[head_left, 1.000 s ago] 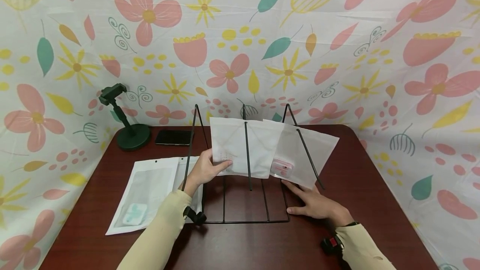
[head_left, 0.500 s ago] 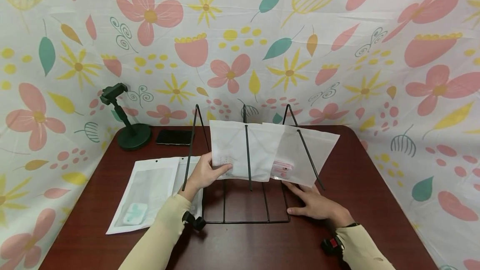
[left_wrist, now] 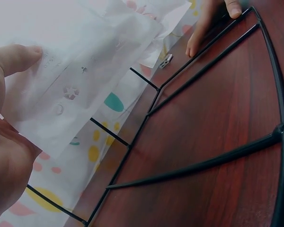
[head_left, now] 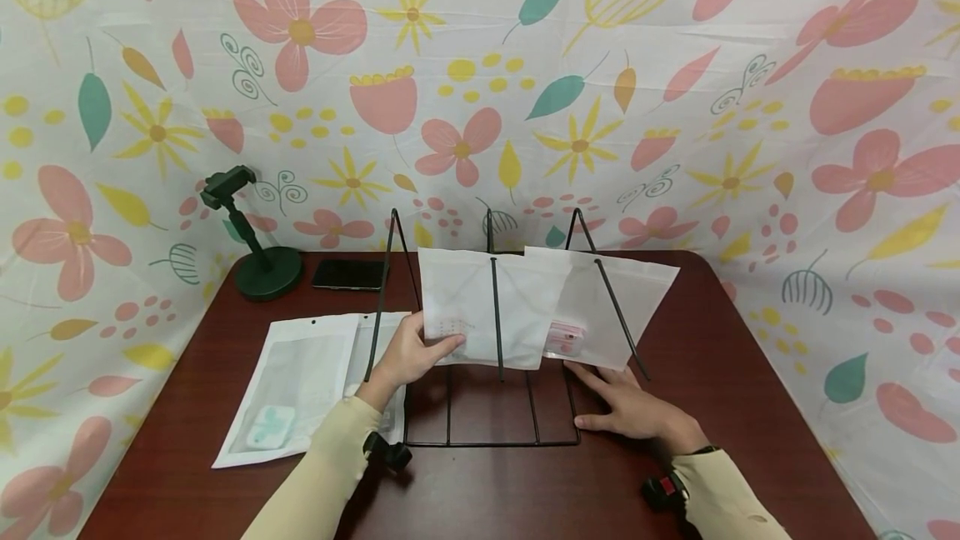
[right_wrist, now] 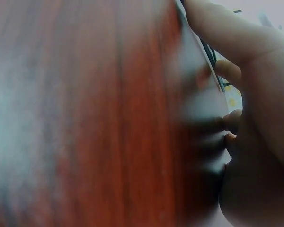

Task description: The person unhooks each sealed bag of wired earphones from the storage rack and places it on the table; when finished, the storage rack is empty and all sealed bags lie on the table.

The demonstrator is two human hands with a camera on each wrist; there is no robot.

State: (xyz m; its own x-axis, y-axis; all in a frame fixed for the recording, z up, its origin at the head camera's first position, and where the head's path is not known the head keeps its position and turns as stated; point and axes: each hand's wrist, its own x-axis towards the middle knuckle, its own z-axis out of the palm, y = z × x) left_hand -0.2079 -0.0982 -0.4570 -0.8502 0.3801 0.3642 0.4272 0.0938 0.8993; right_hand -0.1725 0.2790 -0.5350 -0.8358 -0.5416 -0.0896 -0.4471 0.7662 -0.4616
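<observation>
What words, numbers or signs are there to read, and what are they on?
No word or number is clear enough to quote.
White pouch held by the left hand: one sign, apparently a recycling symbol.
Same pouch: other small print, too blurred to read.
Pink item in the right-hand pouch: any markings too small to read.

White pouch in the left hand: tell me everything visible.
The white pouch looks like translucent plastic, roughly rectangular, with faint print and a recycling-like mark. The left hand pinches its left edge, holding it near-upright behind the middle bar of a black rack. In the head view it overlaps another pouch.
</observation>
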